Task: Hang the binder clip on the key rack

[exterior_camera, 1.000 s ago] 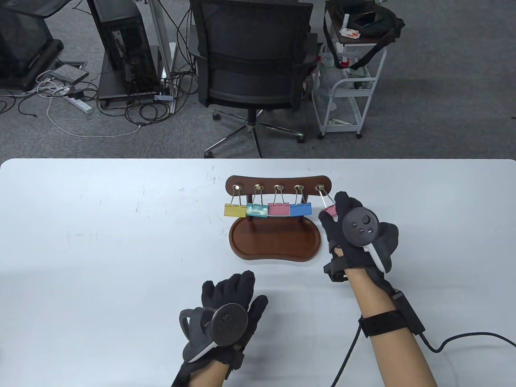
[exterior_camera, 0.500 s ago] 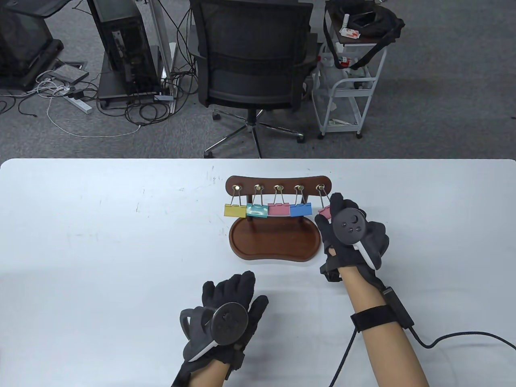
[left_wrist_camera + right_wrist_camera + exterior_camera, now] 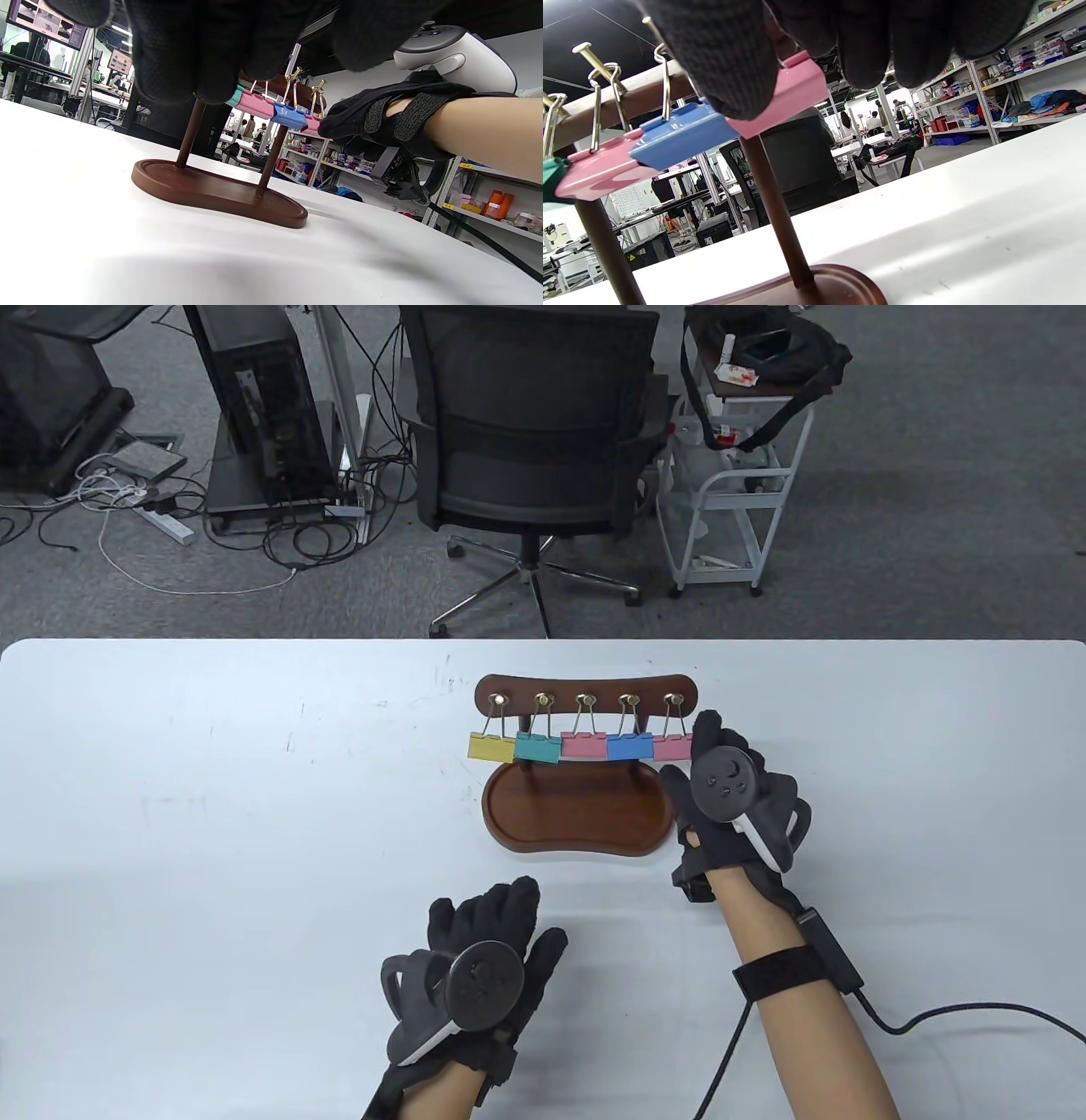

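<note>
- The left hand (image 3: 475,967) lies flat on the surface (image 3: 212,814), fingers spread, holding nothing. It is well apart from the rack (image 3: 585,691). If it bumped the rack's base (image 3: 577,814), every clip could swing.
- The yellow clip (image 3: 491,746), the green clip (image 3: 537,747), the first pink clip (image 3: 582,746) and the blue clip (image 3: 629,746) hang side by side on their hooks, edges touching. A push on one could shove the next one along.
- The last pink clip (image 3: 673,747) hangs from the hook on the far right (image 3: 674,700), so the job looks nearly done. I cannot tell how deep its wire loop sits on that hook.
- The right hand (image 3: 730,797) pinches this clip: in the right wrist view the thumb (image 3: 721,63) presses its face and the other fingers (image 3: 865,46) sit behind it. If the hand pulls away sideways or too fast, it could drag the loop off the hook, and the clip would drop onto the base.
- A hard tug could also tip the whole rack over.
</note>
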A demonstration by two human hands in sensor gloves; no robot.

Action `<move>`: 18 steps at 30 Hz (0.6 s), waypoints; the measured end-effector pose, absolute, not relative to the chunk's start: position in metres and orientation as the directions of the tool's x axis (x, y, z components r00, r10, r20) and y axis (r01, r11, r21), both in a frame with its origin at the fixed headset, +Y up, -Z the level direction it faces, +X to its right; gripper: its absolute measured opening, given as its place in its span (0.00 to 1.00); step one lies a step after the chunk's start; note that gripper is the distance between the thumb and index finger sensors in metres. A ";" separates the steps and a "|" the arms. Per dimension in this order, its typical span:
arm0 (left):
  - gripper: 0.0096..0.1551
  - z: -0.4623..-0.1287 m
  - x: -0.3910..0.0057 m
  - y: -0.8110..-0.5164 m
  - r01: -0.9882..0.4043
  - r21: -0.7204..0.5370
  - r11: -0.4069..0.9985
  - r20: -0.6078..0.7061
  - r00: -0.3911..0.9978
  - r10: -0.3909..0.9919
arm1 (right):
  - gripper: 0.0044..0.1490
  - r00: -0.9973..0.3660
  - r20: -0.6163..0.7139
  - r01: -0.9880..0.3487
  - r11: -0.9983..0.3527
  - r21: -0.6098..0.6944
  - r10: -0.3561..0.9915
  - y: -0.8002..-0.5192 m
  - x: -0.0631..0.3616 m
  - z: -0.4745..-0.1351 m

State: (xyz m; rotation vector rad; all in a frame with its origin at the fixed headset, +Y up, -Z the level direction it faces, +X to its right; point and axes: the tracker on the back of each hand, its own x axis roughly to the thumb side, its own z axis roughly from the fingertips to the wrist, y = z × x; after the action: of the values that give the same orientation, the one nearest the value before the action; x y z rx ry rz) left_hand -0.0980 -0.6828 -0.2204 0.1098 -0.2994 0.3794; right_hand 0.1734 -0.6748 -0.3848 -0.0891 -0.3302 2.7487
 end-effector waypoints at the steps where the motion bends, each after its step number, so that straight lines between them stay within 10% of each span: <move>1: 0.42 -0.220 -0.098 -0.683 -0.380 0.050 0.923 0.308 0.885 0.348 | 0.55 -0.930 -0.018 -0.352 -0.905 -0.239 0.367 -0.675 0.174 -0.385; 18: 0.42 -0.220 -0.097 -0.682 -0.380 0.058 0.923 0.313 0.885 0.344 | 0.53 -0.917 0.104 -0.399 -0.898 -0.185 0.386 -0.654 0.182 -0.343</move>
State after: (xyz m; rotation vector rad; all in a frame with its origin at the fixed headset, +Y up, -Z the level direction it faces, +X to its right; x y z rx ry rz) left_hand -0.0971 -0.6821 -0.2197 0.1189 -0.3035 0.3774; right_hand 0.1818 -0.6535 -0.3435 0.0902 -0.2833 2.7192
